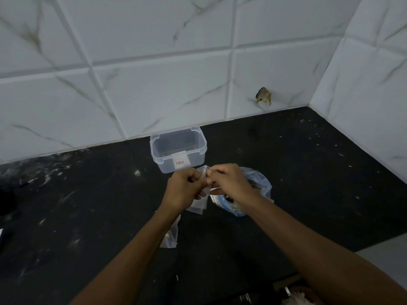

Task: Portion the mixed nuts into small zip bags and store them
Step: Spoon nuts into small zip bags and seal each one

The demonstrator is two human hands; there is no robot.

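We pinch a small zip bag (201,202) at its mouth with both hands, left hand (184,188) and right hand (229,181), above the table (308,172) near its back edge. We judge it is being opened; next, nuts from the blue bag (262,186).

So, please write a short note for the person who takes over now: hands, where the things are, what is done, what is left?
Left hand and right hand: both pinch the top of a small zip bag, held above the counter.
Blue bag of nuts: on the counter, under the right hand.
Clear container: open, near the wall, looks nearly empty.
Another small bag: on the counter under the left forearm, seems to hold some nuts.
Left: portion the held bag, seal it, store the bags.
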